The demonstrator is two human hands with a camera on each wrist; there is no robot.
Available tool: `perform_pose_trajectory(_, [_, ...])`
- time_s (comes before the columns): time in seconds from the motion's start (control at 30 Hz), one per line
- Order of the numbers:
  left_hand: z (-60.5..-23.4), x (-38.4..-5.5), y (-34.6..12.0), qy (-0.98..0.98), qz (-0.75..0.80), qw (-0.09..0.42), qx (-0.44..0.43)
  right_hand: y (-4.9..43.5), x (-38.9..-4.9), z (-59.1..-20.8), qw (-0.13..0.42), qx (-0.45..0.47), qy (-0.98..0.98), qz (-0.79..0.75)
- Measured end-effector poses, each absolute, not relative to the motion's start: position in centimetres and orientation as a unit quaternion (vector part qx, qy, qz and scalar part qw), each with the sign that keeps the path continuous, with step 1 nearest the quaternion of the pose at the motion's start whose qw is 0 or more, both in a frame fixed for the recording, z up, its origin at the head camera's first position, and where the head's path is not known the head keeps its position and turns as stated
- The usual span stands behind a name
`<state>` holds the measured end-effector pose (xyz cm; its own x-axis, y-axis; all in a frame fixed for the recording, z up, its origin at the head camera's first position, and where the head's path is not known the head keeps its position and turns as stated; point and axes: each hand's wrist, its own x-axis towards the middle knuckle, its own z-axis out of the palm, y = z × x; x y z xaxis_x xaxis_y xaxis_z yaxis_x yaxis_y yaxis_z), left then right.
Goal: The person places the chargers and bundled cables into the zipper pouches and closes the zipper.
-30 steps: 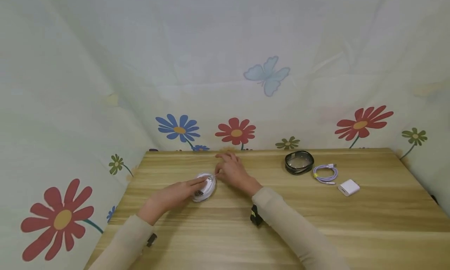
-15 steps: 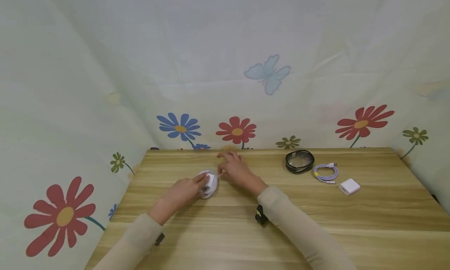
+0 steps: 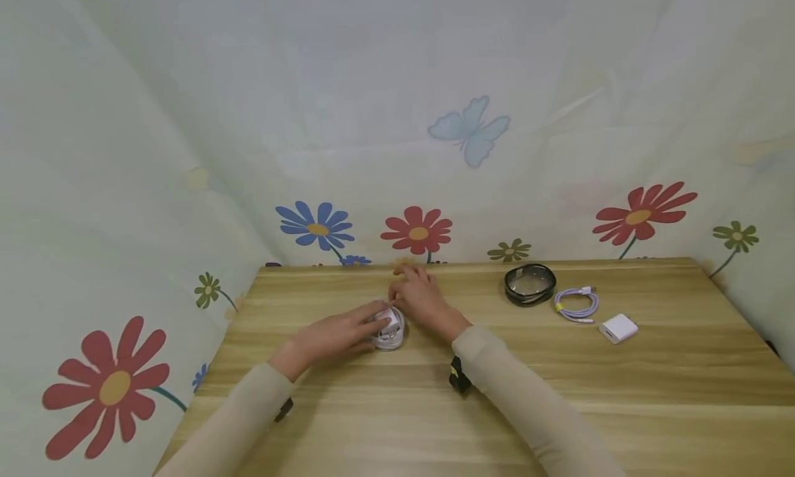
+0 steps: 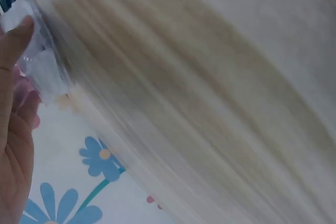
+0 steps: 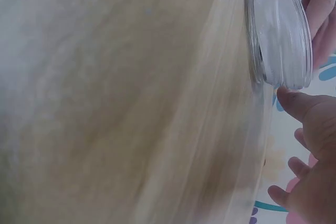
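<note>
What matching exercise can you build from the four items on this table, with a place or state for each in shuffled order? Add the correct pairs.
Things:
1. black coil
2. lilac cable
3. white adapter
4. white coil

Places and states:
A. held in the left hand
B. nearest of the four to the right edge of the table
C. nearest of the four to the back edge of the table
D. wrapped with a yellow band

Right pairs: 1-C, 2-D, 3-B, 4-A
</note>
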<state>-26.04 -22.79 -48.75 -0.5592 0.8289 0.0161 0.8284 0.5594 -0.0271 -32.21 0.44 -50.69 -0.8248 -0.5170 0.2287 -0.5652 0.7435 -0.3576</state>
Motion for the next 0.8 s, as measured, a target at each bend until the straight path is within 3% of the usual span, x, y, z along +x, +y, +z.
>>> perform_pose_trajectory(0.5, [-48.8, -26.3, -22.0, -0.898, 0.037, 0.027, -0.437, 3.1, -32.3, -50.0, 0.026, 0.334, -0.918, 0.213])
perform_pose_trajectory(0.8, [-48.8, -26.6, -21.4, -0.908, 0.056, 0.061, -0.411, 4.2, -31.7, -49.3, 0.012, 0.341, -0.913, 0.224])
